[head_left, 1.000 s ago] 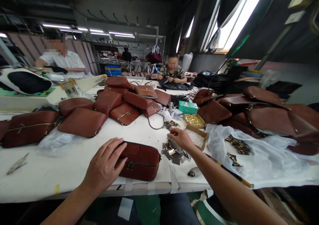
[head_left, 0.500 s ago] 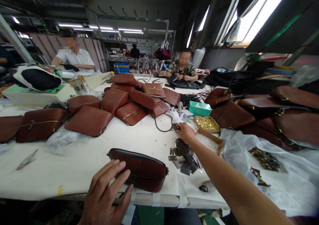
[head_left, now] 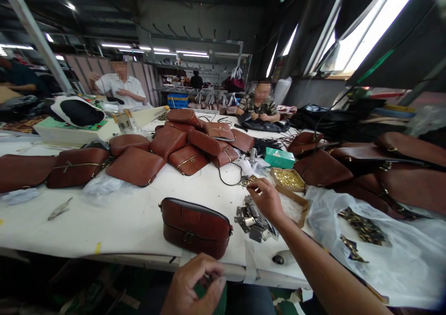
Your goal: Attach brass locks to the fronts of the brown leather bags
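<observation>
- The left hand (head_left: pixel 195 285) had left the brown bag (head_left: pixel 197 229), on which it rested one second before; now it was near the front edge of the bench (head_left: pixel 132 222), with curled fingers. Because of blur, one cannot tell if it gripped something.
- The bag stood upright on the bench without support, close to the front edge, its zipper facing the person.
- The right hand (head_left: pixel 266 199) had advanced beyond the metal plates (head_left: pixel 256 222) and was beside the small metal fittings (head_left: pixel 248 180). Its fingertips were near together, but whether they pinched a piece could not be told.
- Probably, the work had passed from steadying the bag to handling small fittings.
</observation>
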Demonstrator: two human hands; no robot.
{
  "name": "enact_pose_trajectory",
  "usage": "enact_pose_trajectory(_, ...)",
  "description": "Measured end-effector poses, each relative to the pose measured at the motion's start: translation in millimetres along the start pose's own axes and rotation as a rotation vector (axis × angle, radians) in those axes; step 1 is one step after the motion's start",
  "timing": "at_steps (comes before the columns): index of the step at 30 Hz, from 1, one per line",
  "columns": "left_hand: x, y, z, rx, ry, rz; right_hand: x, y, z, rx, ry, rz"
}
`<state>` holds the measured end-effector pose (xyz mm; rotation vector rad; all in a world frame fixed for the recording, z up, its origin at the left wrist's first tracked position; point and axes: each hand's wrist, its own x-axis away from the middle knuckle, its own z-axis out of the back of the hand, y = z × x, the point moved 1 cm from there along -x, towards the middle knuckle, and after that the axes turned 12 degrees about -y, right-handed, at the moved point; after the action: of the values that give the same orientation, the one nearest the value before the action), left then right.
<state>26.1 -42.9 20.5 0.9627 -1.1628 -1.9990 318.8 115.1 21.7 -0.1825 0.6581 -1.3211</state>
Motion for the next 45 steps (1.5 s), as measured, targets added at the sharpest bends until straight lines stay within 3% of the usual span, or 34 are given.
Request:
enact_pose_trajectory(2,-3.5,0.3,-11.8,0.308,0.019,0.258,43.9,-36.7,6.8,-0.05,0.112,0.142)
enact_pose_trajectory(4,-10.9,4.6,-23.3,0.55,0.049,0.368,92.0,-74.1,5.6,-0.093,0.238,0.258)
enact_pose_trajectory(7,-20.3,12.0,-37.4,0.691,0.12,0.324,149.9,-120.8,-7.0,-0.157,0.292,0.259)
enact_pose_trajectory(11,-12.7,12.0,-43.9,0.729,0.174,0.246,185.3,-153.6,-20.1,-0.301,0.259,0.133)
enact_pose_trajectory(19,20.1,3.1,-11.5,0.912,0.027,0.297,194.7,-155.0,-17.4,-0.747,0.142,-0.027)
enact_pose_trajectory(23,23.1,6.2,-0.9,0.829,-0.026,0.319,187.0,-156.3,-20.9,-0.903,-0.114,-0.056)
enact_pose_trajectory(27,21.5,9.6,6.4,0.687,-0.052,0.308,184.8,-159.8,-19.6,-0.921,-0.091,-0.052)
enact_pose_trajectory(31,20.1,10.7,14.6,0.468,-0.081,0.178,184.9,-156.7,-18.1,-0.946,-0.115,-0.096)
enact_pose_trajectory(35,17.9,16.4,23.7,0.075,-0.184,0.047,182.6,-152.3,-18.0,-0.96,-0.224,-0.122)
enact_pose_trajectory(38,15.6,22.9,29.9,-0.212,-0.218,-0.059,180.0,-152.9,-16.5,-0.934,-0.233,-0.088)
enact_pose_trajectory(42,14.2,27.7,34.4,-0.417,-0.229,-0.156,177.8,-155.4,-15.8,-0.933,-0.176,-0.089)
enact_pose_trajectory(45,13.8,30.7,36.0,-0.49,-0.233,-0.241,178.0,-155.9,-19.7,-1.1,-0.282,-0.127)
